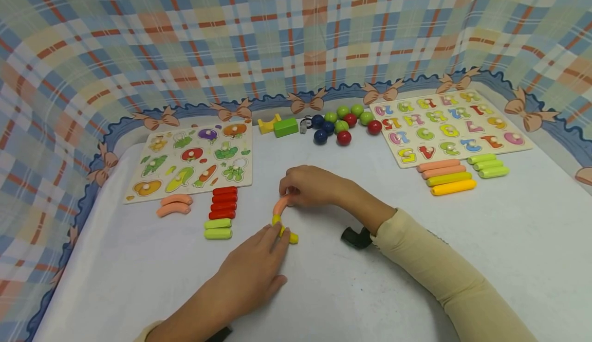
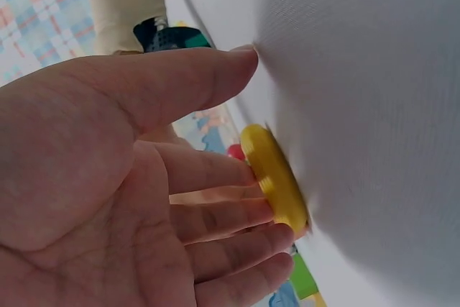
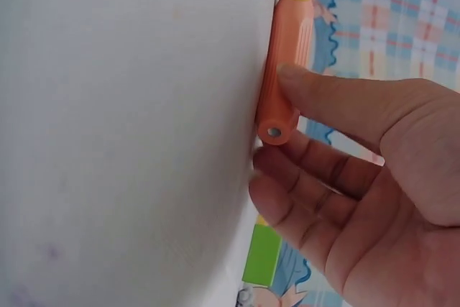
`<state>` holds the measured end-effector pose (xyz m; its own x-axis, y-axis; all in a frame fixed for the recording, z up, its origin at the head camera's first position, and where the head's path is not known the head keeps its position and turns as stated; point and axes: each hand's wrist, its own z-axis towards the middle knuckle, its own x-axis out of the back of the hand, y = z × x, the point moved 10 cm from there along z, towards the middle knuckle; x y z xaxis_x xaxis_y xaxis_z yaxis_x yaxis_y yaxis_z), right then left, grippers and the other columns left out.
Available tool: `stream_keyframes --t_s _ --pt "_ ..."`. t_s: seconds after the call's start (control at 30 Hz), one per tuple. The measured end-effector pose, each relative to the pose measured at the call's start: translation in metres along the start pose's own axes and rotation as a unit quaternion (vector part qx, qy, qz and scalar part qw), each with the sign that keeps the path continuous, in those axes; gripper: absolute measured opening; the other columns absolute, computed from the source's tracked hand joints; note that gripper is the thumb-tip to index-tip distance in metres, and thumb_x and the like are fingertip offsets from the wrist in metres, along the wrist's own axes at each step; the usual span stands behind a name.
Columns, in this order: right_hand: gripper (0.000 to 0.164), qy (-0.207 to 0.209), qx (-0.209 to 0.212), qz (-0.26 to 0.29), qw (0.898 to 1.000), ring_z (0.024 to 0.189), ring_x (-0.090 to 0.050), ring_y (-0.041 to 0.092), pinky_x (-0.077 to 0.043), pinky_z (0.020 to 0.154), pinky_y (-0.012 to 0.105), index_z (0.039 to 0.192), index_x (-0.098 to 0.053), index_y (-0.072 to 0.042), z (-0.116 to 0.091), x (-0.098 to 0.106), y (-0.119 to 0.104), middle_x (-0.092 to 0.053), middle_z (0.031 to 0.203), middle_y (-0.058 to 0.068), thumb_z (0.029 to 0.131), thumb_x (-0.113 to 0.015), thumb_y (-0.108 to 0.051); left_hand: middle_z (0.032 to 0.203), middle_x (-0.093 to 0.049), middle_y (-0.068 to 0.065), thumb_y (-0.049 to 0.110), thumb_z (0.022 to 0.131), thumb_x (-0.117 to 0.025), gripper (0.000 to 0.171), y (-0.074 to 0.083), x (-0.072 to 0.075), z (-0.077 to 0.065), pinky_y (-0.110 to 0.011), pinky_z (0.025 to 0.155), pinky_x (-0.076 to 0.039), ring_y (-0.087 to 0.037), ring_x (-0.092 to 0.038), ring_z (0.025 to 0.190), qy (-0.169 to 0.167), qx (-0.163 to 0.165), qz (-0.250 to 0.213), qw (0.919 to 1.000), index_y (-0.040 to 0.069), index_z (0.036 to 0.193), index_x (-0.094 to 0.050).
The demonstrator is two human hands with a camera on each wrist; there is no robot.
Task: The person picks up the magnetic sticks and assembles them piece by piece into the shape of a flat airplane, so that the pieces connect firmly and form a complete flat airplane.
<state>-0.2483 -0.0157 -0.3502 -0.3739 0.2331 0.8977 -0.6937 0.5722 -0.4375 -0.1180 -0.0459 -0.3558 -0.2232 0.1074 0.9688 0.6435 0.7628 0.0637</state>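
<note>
Near the table's middle, a curved salmon-orange magnetic stick (image 1: 280,206) meets a curved yellow magnetic stick (image 1: 293,238) end to end. My right hand (image 1: 314,185) pinches the orange one by its far end. In the right wrist view the thumb lies along the orange stick (image 3: 282,62), whose near end shows a round metal magnet. My left hand (image 1: 252,270) rests extended fingers on the yellow stick; in the left wrist view their tips touch the yellow stick (image 2: 273,177) and the thumb stands apart from it.
Left lie salmon curved sticks (image 1: 173,208), red sticks (image 1: 223,205) and light green sticks (image 1: 218,234) below a vegetable puzzle board (image 1: 247,172). Behind are a green block (image 1: 285,127) and several balls (image 1: 344,138). Right, a number puzzle board (image 1: 393,146) sits beyond more sticks (image 1: 453,187).
</note>
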Motion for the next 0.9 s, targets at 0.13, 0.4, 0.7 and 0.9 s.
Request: stream_keyframes --t_s 0.13,0.4,0.7,0.9 --pt "0.016 -0.01 0.01 0.01 1.0 0.074 -0.049 0.008 -0.043 0.068 0.019 0.098 -0.069 -0.02 0.001 -0.002 -0.001 -0.056 0.08 -0.009 0.082 -0.067 -0.019 0.138 -0.035 -0.016 0.042 0.077 -0.068 0.076 -0.002 -0.001 -0.001 -0.039 0.096 -0.035 -0.029 -0.035 0.125 -0.013 0.009 0.001 0.9999 0.004 0.136 -0.039" --pt "0.017 -0.013 0.033 0.046 0.998 0.075 -0.05 0.008 -0.044 0.07 0.019 0.099 -0.068 -0.017 0.001 -0.003 -0.004 -0.058 0.081 -0.007 0.082 -0.066 -0.014 0.141 -0.03 -0.016 0.043 0.076 -0.068 0.08 -0.004 -0.005 -0.005 -0.039 0.091 -0.041 -0.027 -0.039 0.122 -0.047 0.033 -0.013 0.9983 0.006 0.138 -0.035" --pt "0.019 -0.006 0.024 0.048 0.999 0.076 -0.051 0.009 -0.044 0.07 0.02 0.099 -0.067 -0.016 0.001 0.004 0.001 -0.058 0.083 -0.008 0.081 -0.068 -0.023 0.147 -0.018 -0.013 0.047 0.077 -0.066 0.087 -0.002 -0.02 -0.014 -0.041 0.093 -0.039 -0.026 -0.031 0.128 -0.089 0.045 -0.031 0.9945 0.008 0.142 -0.025" --pt "0.018 0.001 0.055 0.031 0.998 0.074 -0.05 0.008 -0.043 0.068 0.018 0.097 -0.069 -0.015 0.012 0.002 -0.024 -0.057 0.081 -0.009 0.083 -0.066 -0.026 0.145 -0.027 -0.007 0.063 0.081 -0.046 0.079 0.026 -0.044 -0.033 -0.039 0.094 -0.039 -0.022 -0.031 0.128 -0.122 -0.054 -0.034 0.9905 0.013 0.14 -0.032"
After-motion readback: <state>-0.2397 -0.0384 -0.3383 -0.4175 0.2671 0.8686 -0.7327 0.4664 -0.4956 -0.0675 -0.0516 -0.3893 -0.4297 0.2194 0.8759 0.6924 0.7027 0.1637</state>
